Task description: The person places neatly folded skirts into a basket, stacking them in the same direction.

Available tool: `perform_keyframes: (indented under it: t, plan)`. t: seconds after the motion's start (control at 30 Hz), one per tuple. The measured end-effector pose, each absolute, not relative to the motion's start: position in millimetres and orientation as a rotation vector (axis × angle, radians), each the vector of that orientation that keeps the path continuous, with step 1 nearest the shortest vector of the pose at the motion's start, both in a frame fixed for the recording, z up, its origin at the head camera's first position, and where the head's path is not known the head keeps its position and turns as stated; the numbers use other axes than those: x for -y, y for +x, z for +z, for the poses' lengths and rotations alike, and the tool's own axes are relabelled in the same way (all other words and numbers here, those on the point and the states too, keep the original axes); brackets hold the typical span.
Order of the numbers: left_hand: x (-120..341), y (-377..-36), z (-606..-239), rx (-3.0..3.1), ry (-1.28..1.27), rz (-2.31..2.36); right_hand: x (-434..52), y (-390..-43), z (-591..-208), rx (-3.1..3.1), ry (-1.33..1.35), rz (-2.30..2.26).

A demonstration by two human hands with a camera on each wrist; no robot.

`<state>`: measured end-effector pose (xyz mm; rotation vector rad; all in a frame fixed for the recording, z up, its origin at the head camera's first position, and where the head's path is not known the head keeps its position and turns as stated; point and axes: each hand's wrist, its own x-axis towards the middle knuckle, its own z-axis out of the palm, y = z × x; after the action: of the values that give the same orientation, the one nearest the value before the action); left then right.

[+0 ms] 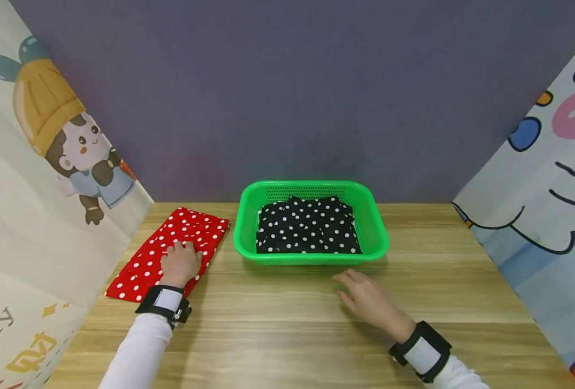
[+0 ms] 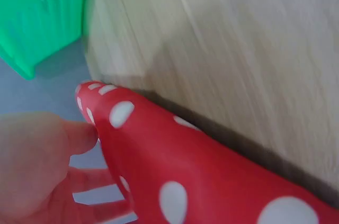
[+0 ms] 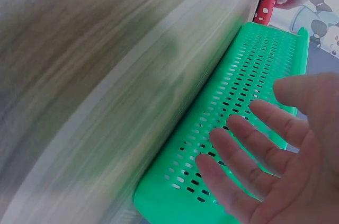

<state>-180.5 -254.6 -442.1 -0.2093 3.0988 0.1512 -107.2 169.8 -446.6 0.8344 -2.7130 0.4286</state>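
On the left of the table lies a red cloth piece with white dots [image 1: 185, 224], flat and slightly puffed. My left hand [image 1: 180, 263] rests on it, fingers spread loosely; in the left wrist view the thumb and fingertips [image 2: 82, 137] are at the cloth's edge. A green plastic basket [image 1: 312, 259] with perforated walls stands at the back middle. Inside it lies a black cloth piece with white dots [image 1: 309, 227]. My right hand [image 1: 365, 297] hovers over the table in front of the basket's right side, holding nothing. Its fingers, slightly bent, point toward the basket wall in the right wrist view.
The wooden table [image 1: 268, 346] ends at a dark grey-blue wall panel [image 1: 297, 97] behind the basket. White printed curtains hang at both sides, the left curtain [image 1: 20, 216] close to the red cloth and the right curtain [image 1: 550, 216] along the table's right edge.
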Motion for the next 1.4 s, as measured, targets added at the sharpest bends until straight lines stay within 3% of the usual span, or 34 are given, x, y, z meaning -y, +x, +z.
perform_keyframes:
  t: [0.6,1.4]
  plan:
    - [255,-172,-438,-2.872,-0.232,0.181,-168,-103,-450,2.751,0.836,0.453]
    - [258,-107,-434,-2.939,0.092,0.201,-162,-101,-454,2.712,0.886,0.526]
